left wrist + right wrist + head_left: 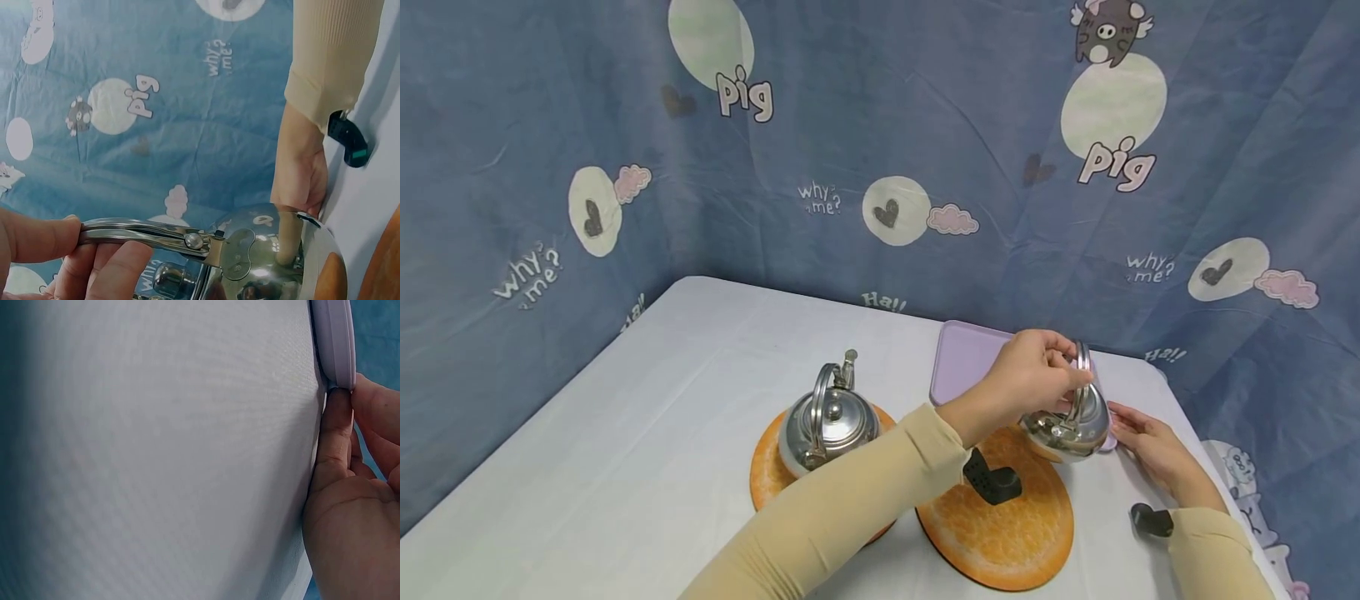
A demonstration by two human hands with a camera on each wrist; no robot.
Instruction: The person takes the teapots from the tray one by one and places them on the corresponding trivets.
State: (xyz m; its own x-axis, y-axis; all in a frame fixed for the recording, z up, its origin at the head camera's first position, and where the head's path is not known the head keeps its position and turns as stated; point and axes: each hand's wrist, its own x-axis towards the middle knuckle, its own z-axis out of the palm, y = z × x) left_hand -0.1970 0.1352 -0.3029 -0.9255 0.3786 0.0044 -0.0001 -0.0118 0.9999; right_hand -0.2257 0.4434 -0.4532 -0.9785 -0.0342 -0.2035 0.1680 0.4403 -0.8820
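Note:
My left hand [1032, 375] grips the arched metal handle of a shiny steel kettle [1070, 431] at the right of the head view. In the left wrist view, thumb and fingers wrap the kettle's handle [144, 232]. The kettle overlaps the front right part of a light purple tray [967, 360]. My right hand [1157, 454] is low at the tray's right edge. In the right wrist view, its thumb and a fingertip pinch the rim of the tray [337, 344], close to the white tabletop.
A second steel kettle [837, 425] stands on an orange-slice placemat [767, 467] left of my left forearm. Another orange-slice placemat [1007, 542] lies in front of the held kettle. A blue patterned curtain [1000, 250] hangs behind the white table [625, 433].

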